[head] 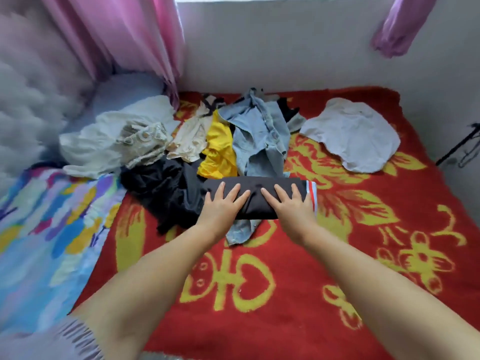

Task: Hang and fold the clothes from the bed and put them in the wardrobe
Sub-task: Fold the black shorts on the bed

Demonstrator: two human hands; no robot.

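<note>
Both hands (226, 203) flat on folded dark garment (257, 197) — bed (363, 255) holds clothes pile (233, 141).

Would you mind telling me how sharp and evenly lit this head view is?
Head view: soft, even daylight with no hard shadows or glare; wide-angle bending curves the red and yellow blanket edges; the grey tufted headboard at left is smeared; both hands on the folded black garment are fairly sharp.
</note>
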